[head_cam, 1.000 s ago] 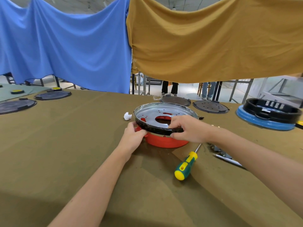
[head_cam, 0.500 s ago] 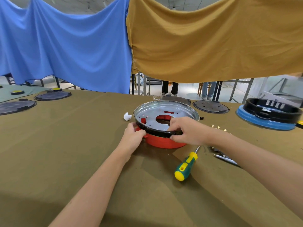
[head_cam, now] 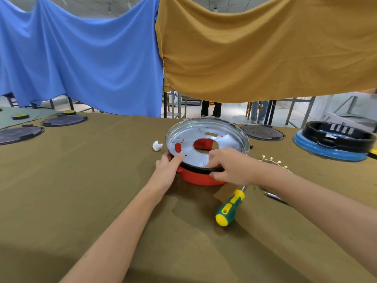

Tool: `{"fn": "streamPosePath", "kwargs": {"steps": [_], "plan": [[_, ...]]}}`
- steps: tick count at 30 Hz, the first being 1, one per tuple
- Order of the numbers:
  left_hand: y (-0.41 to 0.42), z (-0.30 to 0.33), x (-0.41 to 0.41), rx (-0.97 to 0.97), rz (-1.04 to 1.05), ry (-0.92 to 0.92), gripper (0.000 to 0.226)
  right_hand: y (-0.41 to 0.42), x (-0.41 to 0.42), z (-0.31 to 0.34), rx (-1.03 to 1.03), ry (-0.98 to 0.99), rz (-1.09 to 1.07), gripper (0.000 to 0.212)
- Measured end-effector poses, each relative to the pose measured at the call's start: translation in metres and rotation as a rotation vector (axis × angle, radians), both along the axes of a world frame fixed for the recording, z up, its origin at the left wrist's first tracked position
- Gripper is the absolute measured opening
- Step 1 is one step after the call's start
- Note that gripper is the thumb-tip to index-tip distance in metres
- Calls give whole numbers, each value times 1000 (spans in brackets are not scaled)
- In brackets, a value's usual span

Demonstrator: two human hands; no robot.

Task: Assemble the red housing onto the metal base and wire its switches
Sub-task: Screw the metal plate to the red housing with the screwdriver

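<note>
Left hand: my left hand point(head_cam: 166, 170) sits at the near-left rim of the metal base point(head_cam: 206, 139), fingers curled over its edge and gripping it, thumb side against the red housing point(head_cam: 201, 177) beneath.
Right hand: my right hand point(head_cam: 229, 165) pinches the near rim of the metal base, fingertips on the shiny plate and thumb under the black band at its edge.
Metal base: a round silver pan with a big centre hole and small punched holes; it lies on top of the red housing, tilted, with its far side raised higher than the near side.
Red housing: rests on the surface point(head_cam: 81, 180) right in front of me, mostly covered by the metal base; red shows through the centre hole and a slot.
Screwdriver: a green and yellow screwdriver point(head_cam: 229, 208) lies on the surface just to the near right of the housing, below my right wrist, tip pointing away from me.
White scrap: a small white crumpled piece point(head_cam: 157, 145) lies just left of the base.
Terminals: a string of small brass terminals point(head_cam: 274, 161) lies beyond my right forearm.
Far right: a black part on a blue ring point(head_cam: 334, 144) stands well apart.
Backdrop: a blue cloth point(head_cam: 81, 58) and an ochre cloth point(head_cam: 265, 48) hang behind.
</note>
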State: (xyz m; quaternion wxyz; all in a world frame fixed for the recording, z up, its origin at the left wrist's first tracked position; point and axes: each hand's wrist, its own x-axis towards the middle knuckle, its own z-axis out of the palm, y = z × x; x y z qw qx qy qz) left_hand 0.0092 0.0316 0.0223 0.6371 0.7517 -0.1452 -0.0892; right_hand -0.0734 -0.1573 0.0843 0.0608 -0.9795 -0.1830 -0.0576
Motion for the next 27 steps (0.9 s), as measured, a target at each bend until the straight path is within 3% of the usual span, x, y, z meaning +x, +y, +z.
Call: {"fn": "streamPosePath", "kwargs": {"steps": [6,10,15,17,23,27], "plan": [[-2,0,-4,-64,27,-79,62,1,-1,-1,-8,-23,10,16],[-2,-5,-1,1,68,-148,76,-2,-1,-2,39,-19,6,16],[-3,-9,1,107,79,-300,22,-2,4,0,14,-5,10,20],[-2,-11,2,145,93,-325,11,-3,4,2,34,25,17,21],[-1,-11,1,172,131,-432,17,-8,3,4,105,87,-4,21],[2,-6,-8,375,115,-720,36,-7,2,8,103,125,8,19]]}}
